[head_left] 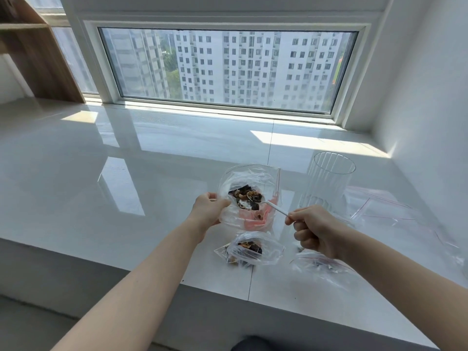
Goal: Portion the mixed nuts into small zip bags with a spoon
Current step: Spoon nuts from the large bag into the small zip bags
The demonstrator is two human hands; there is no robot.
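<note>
My left hand [207,210] grips the left rim of a clear zip bag [249,177] and holds its mouth open above the white sill. Mixed nuts [244,196] lie inside it. My right hand [312,230] pinches the handle of a white plastic spoon [277,209]. The spoon's bowl sits inside the bag with nuts on it. Something pink [253,221] shows through the bag's lower part; I cannot tell what it is. A second small bag with nuts [249,248] lies on the sill below the held one. A third bag [320,266] lies under my right wrist.
A tall ribbed clear glass [326,183] stands right of the held bag. Several flat zip bags with red strips [385,209] lie at the far right by the wall. The sill's front edge [152,277] runs close below the bags. A window spans the back.
</note>
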